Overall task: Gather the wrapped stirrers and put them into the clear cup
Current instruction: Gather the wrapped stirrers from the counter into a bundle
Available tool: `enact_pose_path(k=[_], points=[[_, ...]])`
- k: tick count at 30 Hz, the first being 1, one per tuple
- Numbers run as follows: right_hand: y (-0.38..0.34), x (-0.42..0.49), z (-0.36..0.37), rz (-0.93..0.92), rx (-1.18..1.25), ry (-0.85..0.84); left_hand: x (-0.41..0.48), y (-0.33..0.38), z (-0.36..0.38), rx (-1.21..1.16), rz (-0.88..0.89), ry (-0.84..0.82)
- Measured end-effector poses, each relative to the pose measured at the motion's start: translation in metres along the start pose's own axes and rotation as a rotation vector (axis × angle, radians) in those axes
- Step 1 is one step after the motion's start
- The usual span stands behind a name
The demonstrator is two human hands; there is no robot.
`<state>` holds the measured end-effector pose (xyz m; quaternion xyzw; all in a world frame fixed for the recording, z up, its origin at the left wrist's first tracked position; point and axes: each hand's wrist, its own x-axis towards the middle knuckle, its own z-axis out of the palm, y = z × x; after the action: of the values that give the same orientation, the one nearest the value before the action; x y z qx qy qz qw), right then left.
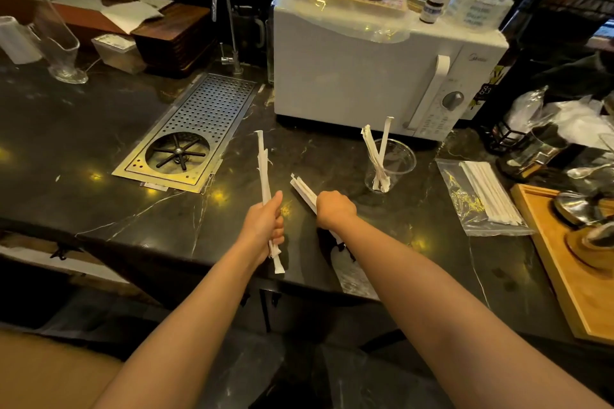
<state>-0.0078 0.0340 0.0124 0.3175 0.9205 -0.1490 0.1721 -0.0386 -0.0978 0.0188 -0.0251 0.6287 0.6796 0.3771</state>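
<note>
My left hand (pixel 264 226) is closed around a bunch of white paper-wrapped stirrers (pixel 264 169) that stick up and away from me over the dark counter. My right hand (pixel 334 209) grips a second bunch of wrapped stirrers (pixel 304 189), angled up to the left. The clear cup (pixel 395 161) stands upright to the right of my right hand, in front of the microwave. A few wrapped stirrers (pixel 377 156) lean inside it.
A white microwave (pixel 365 70) sits behind the cup. A clear bag of wrapped straws (pixel 481 196) lies to the right, beside a wooden tray (pixel 564 259). A metal rinser grate (pixel 196 129) is set in the dark marble counter (pixel 99 143) at left.
</note>
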Motion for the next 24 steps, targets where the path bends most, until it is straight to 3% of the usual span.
enact_pose_path(k=[16, 24], points=[[0.029, 0.007, -0.033, -0.031, 0.256, -0.117, 0.021, 0.008, 0.026, 0.123, 0.094, 0.08], [0.029, -0.002, -0.061, -0.118, 0.435, -0.044, 0.037, 0.013, 0.046, 0.096, 0.143, 0.019]])
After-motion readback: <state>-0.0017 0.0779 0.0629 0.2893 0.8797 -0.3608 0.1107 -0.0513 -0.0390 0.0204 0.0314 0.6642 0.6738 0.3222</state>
